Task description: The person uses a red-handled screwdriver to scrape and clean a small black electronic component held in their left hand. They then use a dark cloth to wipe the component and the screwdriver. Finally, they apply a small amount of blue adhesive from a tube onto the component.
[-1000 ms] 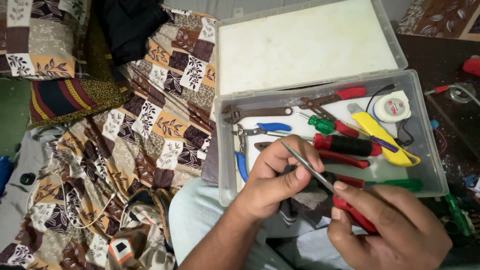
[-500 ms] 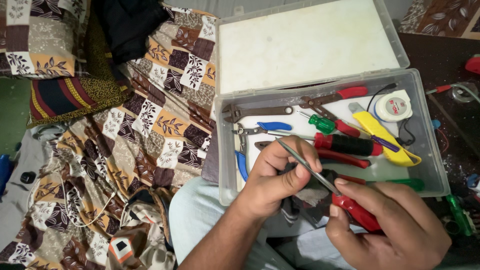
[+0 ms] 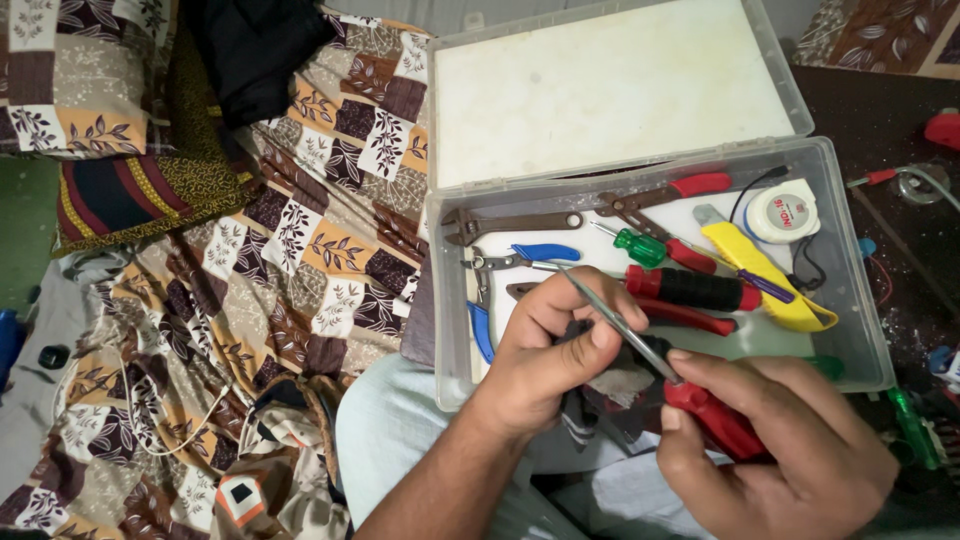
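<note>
While my right hand [image 3: 775,455] wraps around the red handle of a screwdriver [image 3: 700,405], my left hand [image 3: 555,345] curls shut on its thin metal shaft, thumb pressed to the steel and fingers also gripping a small dark object I cannot identify. Both hands sit over the near edge of an open clear plastic toolbox [image 3: 850,300] resting on my lap. Inside lie a rusty adjustable wrench [image 3: 510,223], blue-handled pliers [image 3: 520,258], a yellow utility knife [image 3: 765,275] and a round white tape roll [image 3: 783,210]. A patchwork quilt [image 3: 260,270] spreads to the left.

Bare forearms; seemingly pale-blue trousers [image 3: 400,430]
</note>
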